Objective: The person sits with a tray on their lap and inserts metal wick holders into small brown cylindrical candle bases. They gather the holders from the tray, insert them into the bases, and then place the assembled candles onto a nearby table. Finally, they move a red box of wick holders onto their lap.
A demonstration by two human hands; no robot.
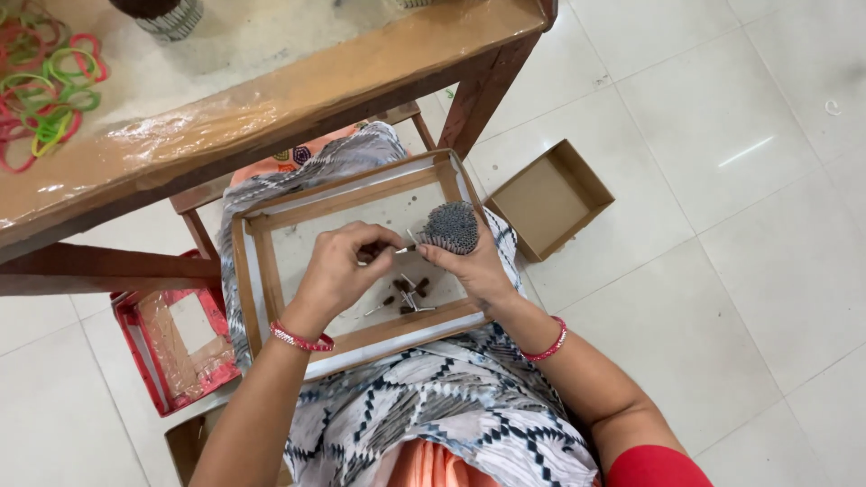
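While the person sits with a wooden tray (255, 271) across the lap, both hands meet over its middle. The right hand (474, 263) is closed round a bundle (450, 225) of thin grey sticks, held near the tray's far right corner; the sticks' round ends face up toward the camera, so their long axis runs roughly down into the palm — how far they reach below the fingers is hidden. The left hand (341, 267) is curled narrow, fingertips pinched on a single stick (403, 249) that lies nearly level, its long axis running left to right, the pale end pointing at the bundle and just beside it. Something dark shows between the left fingers, too small to make out.

On the tray floor below the hands lie loose sticks (408, 298) with dark tips, scattered and pointing different ways. Each wrist wears a red bangle.

Beyond the tray stands a wooden table (298, 86) with coloured rubber bands (45, 86) heaped at its left end — green, red and pink. An open cardboard box (550, 198) sits on the tiled floor to the right, well apart from the tray, and a red box (176, 338) sits on the floor to the left.
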